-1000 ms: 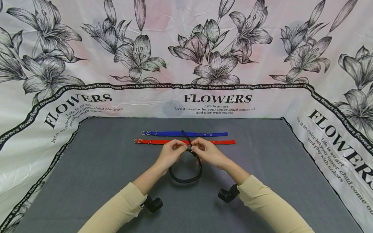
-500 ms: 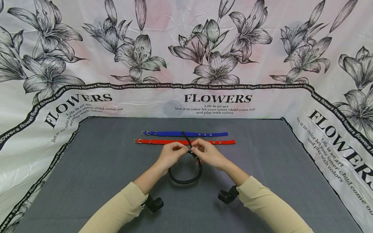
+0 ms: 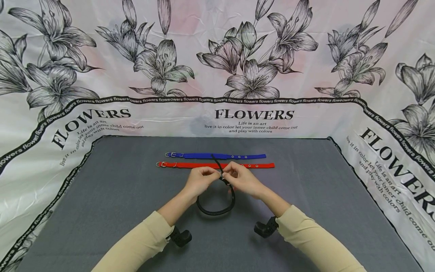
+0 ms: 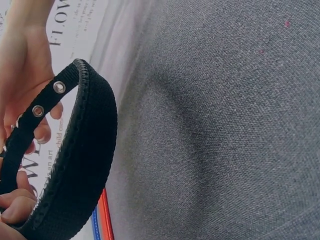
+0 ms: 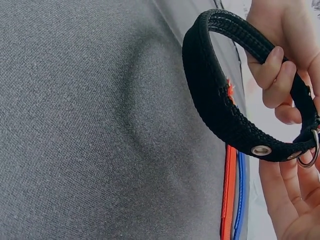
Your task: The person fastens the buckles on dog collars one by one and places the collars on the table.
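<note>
Both hands are joined at the top of a black dog collar (image 3: 216, 214) that hangs as a loop above the table. My left hand (image 3: 198, 182) pinches it from the left, and my right hand (image 3: 244, 180) pinches it from the right, close to the buckle (image 3: 225, 181). A thin strap end sticks out beyond the fingertips, overlapping the other collars in the head view. The right wrist view shows a metal eyelet (image 5: 261, 150) and a D-ring (image 5: 315, 149) by the right fingers. More eyelets (image 4: 59, 87) show on the strap in the left wrist view.
A blue collar (image 3: 204, 155) and a red collar (image 3: 187, 165) lie flat, side by side, beyond the hands on the grey cloth-covered table (image 3: 119, 196). A white flower-printed curtain (image 3: 176, 121) stands behind and at both sides.
The black collar and its strap end have shifted slightly down toward the person. The left hand has edged a little right and closer to the right hand; both keep their pinch.
</note>
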A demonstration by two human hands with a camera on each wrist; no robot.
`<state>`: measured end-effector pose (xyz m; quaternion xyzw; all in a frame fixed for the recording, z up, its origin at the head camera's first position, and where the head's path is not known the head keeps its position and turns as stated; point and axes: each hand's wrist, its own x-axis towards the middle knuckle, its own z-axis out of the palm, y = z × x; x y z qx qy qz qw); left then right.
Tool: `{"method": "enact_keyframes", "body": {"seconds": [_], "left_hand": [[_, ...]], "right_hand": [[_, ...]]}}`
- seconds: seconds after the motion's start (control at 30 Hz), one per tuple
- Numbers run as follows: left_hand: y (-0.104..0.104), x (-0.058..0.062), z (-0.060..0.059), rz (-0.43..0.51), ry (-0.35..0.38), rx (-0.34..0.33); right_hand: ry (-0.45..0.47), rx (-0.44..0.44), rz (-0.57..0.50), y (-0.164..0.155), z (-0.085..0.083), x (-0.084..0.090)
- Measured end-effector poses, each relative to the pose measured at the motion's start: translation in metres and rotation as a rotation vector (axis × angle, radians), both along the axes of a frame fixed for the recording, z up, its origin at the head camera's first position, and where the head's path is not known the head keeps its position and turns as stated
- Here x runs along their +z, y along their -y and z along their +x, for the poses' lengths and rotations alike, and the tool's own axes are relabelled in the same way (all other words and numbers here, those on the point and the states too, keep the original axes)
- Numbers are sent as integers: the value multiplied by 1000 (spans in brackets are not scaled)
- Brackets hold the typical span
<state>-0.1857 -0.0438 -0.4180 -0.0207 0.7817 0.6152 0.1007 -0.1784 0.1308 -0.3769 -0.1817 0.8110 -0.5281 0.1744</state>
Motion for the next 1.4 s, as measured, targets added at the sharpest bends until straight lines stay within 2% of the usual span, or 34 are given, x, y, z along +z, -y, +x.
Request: {"method": "enact_keyframes", "body": {"seconds": [0.5,0.73,0.97,1.1,1.23,1.4], "left_hand": [[2,2,-4,-7,56,6],[-1,0,-4,61,79,31],[7,0,-3,169,62,-53],[11,-2,-3,177,65,-78],[13,-5,-3,152,69,-62],[15,-8,-2,138,66,-41]], "right_hand": [[20,-5,10,0,0,3],[38,-13,9,-1,-2,2],[36,-32,5,-5,-4,1],[49,-42,-13,-9,-11,-10],[52,-69,-50,-13,-20,-25],[46,-92,-55,-13,-23,-31]]}}
